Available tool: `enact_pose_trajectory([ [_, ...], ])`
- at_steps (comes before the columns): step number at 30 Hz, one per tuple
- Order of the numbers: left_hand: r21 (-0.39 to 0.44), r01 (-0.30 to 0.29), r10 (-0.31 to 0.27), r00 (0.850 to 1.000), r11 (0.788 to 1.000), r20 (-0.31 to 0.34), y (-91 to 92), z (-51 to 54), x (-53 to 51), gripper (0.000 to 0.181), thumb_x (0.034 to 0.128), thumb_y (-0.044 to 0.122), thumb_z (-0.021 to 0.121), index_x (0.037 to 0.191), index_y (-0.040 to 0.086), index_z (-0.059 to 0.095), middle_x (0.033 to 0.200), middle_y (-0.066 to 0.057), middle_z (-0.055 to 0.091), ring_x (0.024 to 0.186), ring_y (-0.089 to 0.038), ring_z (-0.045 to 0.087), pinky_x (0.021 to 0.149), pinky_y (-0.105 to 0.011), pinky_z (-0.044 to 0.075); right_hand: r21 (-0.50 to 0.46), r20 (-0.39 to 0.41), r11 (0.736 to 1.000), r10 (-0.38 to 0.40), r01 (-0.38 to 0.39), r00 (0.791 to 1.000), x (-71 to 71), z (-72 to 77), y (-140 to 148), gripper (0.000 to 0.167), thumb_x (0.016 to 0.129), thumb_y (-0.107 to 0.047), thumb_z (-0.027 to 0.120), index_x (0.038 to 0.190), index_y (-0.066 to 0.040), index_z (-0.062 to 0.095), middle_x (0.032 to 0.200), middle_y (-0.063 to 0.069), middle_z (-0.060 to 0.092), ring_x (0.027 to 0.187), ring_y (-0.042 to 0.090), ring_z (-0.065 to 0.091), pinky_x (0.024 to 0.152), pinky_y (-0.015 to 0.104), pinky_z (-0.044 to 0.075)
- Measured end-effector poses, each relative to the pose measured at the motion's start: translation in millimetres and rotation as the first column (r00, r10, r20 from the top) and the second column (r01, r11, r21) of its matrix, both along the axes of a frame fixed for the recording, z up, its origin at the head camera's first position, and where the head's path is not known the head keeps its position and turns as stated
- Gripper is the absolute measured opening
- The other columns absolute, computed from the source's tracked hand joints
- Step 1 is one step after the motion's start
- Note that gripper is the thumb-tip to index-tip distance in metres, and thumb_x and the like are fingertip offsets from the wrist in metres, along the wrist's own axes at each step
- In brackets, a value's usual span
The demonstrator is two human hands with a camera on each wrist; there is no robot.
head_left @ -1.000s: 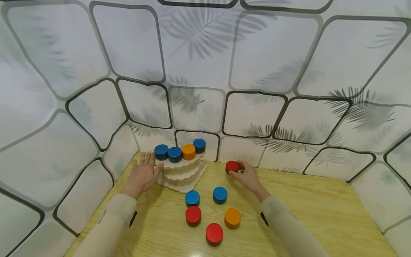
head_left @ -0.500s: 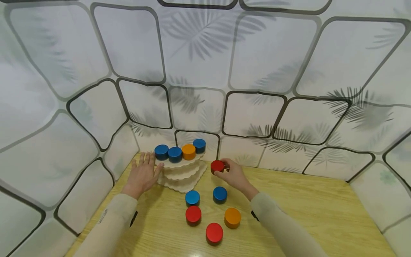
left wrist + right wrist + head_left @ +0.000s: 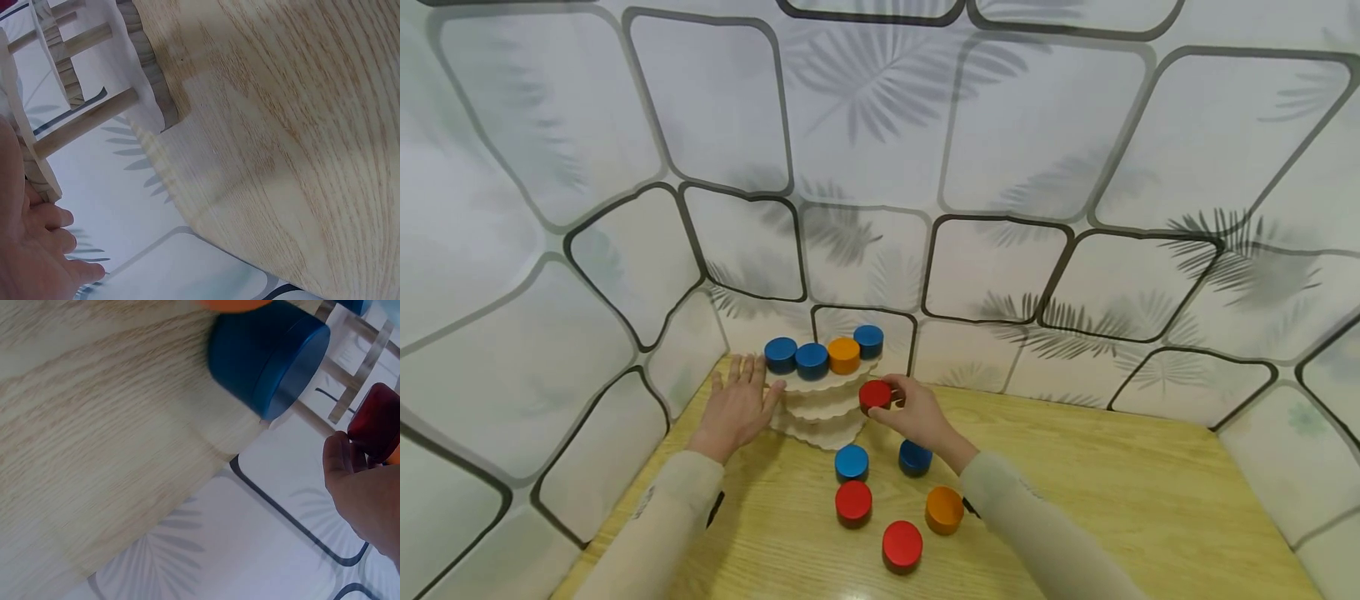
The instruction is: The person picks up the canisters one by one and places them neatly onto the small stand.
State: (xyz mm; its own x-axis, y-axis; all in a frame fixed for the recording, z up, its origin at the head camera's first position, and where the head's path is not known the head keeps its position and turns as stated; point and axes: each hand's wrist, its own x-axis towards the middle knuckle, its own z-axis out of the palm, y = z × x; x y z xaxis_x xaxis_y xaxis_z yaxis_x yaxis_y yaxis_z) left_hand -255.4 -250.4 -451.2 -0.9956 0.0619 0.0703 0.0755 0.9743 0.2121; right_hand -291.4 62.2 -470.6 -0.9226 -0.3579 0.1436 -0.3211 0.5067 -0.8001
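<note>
In the head view, my right hand (image 3: 917, 412) pinches a round red tin (image 3: 875, 397) between thumb and fingers, at the right side of a tiered wooden stand (image 3: 827, 404). The right wrist view shows that red tin (image 3: 377, 422) partly cut off by the frame edge. My left hand (image 3: 735, 408) rests against the left end of the stand's top tier, fingers extended. From the left wrist view, the fingers lie beside the top tier's edge (image 3: 39, 165). On the top tier stand a row of blue tins (image 3: 812, 360) and an orange tin (image 3: 844, 355).
Loose tins stand on the wooden table (image 3: 1075, 467) before me: a light blue one (image 3: 852, 462), a dark blue one (image 3: 914, 457), an orange one (image 3: 943, 510), and two red ones, one nearer (image 3: 902, 546). Patterned walls (image 3: 992, 258) close off the back and sides.
My right hand has moved left with the red tin, from beside the stand's right to its tiers. My left hand has stayed in place against the stand.
</note>
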Motion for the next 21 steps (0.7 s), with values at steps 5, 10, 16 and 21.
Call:
enact_pose_trajectory([
  [5,0.007,0.000,0.000,1.000,1.000,-0.003,-0.4,-1.1,-0.3,0.077,0.1150,0.050,0.028,0.165,-0.007,0.019,0.171,-0.032,0.019,0.160,-0.053,0.011,0.124,-0.076,0.013,-0.001,0.023,1.000,0.015,-0.015,1.000,4.3,2.6,-9,0.051,0.092,-0.024,0.082,0.136,-0.005,0.065,0.120,0.011,0.074,0.103,0.032,0.068,0.090,0.040,0.057],
  [10,0.015,-0.002,0.002,1.000,1.000,0.002,0.0,-1.0,-1.2,0.077,0.1149,0.051,0.027,0.166,-0.007,0.018,0.171,-0.032,0.018,0.161,-0.053,0.009,0.124,-0.075,0.012,0.007,0.021,0.999,0.033,-0.033,0.999,7.1,2.6,-16,0.052,0.092,-0.025,0.082,0.137,-0.005,0.065,0.120,0.010,0.073,0.102,0.027,0.067,0.090,0.039,0.057],
  [16,0.016,-0.004,0.004,1.000,1.000,0.004,0.2,-0.2,-1.2,0.077,0.1149,0.051,0.027,0.166,-0.007,0.018,0.171,-0.032,0.018,0.160,-0.053,0.010,0.125,-0.075,0.012,0.008,0.015,0.999,0.050,-0.051,0.999,7.7,0.3,-22,0.050,0.092,-0.024,0.083,0.135,-0.005,0.065,0.119,0.010,0.074,0.103,0.031,0.069,0.089,0.038,0.057],
  [21,0.006,-0.003,0.003,1.000,1.000,0.004,-0.4,-0.4,-1.8,0.077,0.1148,0.051,0.028,0.165,-0.007,0.019,0.171,-0.031,0.018,0.160,-0.052,0.010,0.125,-0.075,0.014,0.011,0.020,0.998,0.058,-0.058,0.998,8.0,-0.4,-28,0.051,0.093,-0.026,0.082,0.137,-0.006,0.065,0.121,0.010,0.074,0.103,0.027,0.069,0.088,0.037,0.058],
])
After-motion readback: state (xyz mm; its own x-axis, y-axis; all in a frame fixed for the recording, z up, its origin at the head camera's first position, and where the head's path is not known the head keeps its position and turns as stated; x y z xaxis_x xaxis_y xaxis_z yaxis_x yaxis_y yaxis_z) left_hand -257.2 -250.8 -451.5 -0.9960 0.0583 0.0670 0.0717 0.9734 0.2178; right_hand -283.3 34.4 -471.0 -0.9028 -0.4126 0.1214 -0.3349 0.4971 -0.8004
